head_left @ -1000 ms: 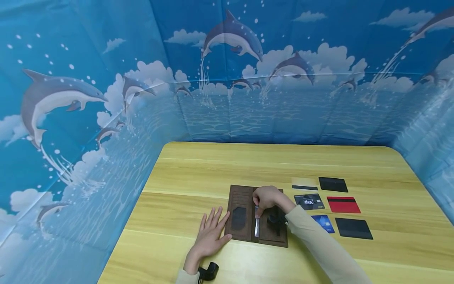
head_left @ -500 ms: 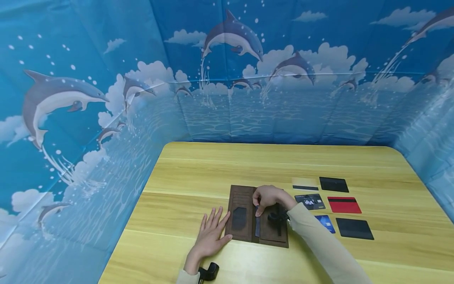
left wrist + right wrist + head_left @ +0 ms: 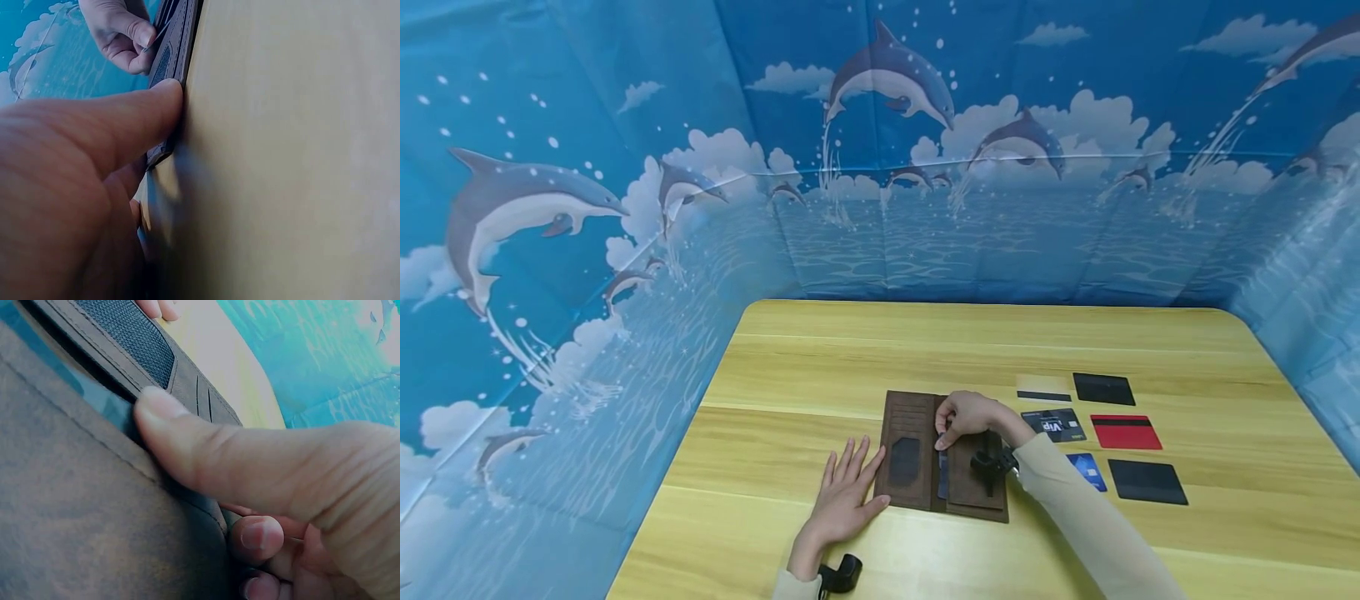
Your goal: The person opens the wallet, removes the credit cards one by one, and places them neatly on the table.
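A brown bifold wallet (image 3: 906, 493) lies spread on the table, with a mesh window and card slots on its left half. My right hand (image 3: 967, 416) is over the wallet's right half, pinching a bluish card (image 3: 943, 482) by its far end between thumb and fingers. Only a narrow strip of this card shows beside the fold; the right flap hides the rest. In the right wrist view the thumb presses along the flap's edge by the card (image 3: 106, 403). My left hand (image 3: 845, 500) lies flat with fingers spread, thumb and fingertip touching the wallet's left edge (image 3: 177, 69).
Right of the wallet lie a pale card with a dark stripe (image 3: 1043, 389), a black card (image 3: 1103, 388), a grey VIP card (image 3: 1054, 425), a red card (image 3: 1126, 432), a blue card (image 3: 1087, 472) and another black card (image 3: 1147, 482). A dolphin-print curtain borders the wooden table (image 3: 820, 350).
The card's visible strip has turned from bright glare to dark blue and narrowed slightly as it tucks under the right flap. The right thumb has shifted slightly away from me. The left hand has stayed still.
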Motion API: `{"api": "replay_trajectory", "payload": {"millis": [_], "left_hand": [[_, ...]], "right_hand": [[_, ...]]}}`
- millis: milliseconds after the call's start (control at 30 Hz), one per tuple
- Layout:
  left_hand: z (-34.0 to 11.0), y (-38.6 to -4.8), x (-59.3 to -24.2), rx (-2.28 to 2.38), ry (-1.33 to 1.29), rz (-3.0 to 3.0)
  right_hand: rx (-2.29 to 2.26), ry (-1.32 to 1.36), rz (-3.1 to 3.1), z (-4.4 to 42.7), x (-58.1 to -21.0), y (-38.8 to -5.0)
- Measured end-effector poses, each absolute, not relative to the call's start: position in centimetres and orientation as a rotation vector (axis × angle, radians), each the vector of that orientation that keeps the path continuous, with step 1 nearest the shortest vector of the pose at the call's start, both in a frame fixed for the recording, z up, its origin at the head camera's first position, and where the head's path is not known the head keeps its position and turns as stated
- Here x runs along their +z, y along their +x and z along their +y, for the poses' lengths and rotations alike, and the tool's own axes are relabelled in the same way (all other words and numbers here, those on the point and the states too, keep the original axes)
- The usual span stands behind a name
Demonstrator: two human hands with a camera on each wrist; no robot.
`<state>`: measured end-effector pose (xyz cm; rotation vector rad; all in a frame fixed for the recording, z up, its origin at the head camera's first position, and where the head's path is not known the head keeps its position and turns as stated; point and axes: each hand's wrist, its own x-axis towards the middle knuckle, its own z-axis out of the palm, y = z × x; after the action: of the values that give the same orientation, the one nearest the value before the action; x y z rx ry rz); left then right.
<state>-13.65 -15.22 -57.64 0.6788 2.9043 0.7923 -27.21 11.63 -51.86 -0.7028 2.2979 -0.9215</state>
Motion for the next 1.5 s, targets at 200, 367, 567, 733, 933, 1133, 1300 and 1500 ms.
{"api": "replay_trajectory", "payload": {"millis": [200, 367, 567, 733, 933, 1133, 1300, 1500], "left_hand": [[-15.2, -13.6, -57.6, 0.792, 0.673, 2.904], [-15.2, -13.6, -57.5, 0.804, 0.672, 2.903], [-15.2, -13.6, -57.4, 0.798, 0.664, 2.901], [-15.2, -13.6, -57.2, 0.810, 0.687, 2.914], [-15.3, -13.6, -57.4, 0.865, 0.755, 2.922], [-15.2, -13.6, -57.6, 0.820, 0.723, 2.932], [-15.2, -13.6, -57.4, 0.857, 0.729, 2.912], [-15.2, -13.7, -57.6, 0.797, 0.698, 2.929]], "right_hand": [[-0.985, -0.653, 2.303, 11.6, -52.2, -27.1], [-1.022, -0.616, 2.299, 11.6, -52.5, -27.1], [-1.061, -0.612, 2.295, 11.7, -52.5, -27.1], [-1.083, -0.616, 2.324, 11.6, -52.5, -27.0], [-1.072, -0.611, 2.410, 11.2, -52.7, -26.9], [-1.091, -0.505, 2.511, 10.8, -52.9, -26.8], [-1.106, -0.443, 2.549, 10.7, -53.2, -26.8], [-1.106, -0.424, 2.545, 10.6, -53.1, -27.0]]}}
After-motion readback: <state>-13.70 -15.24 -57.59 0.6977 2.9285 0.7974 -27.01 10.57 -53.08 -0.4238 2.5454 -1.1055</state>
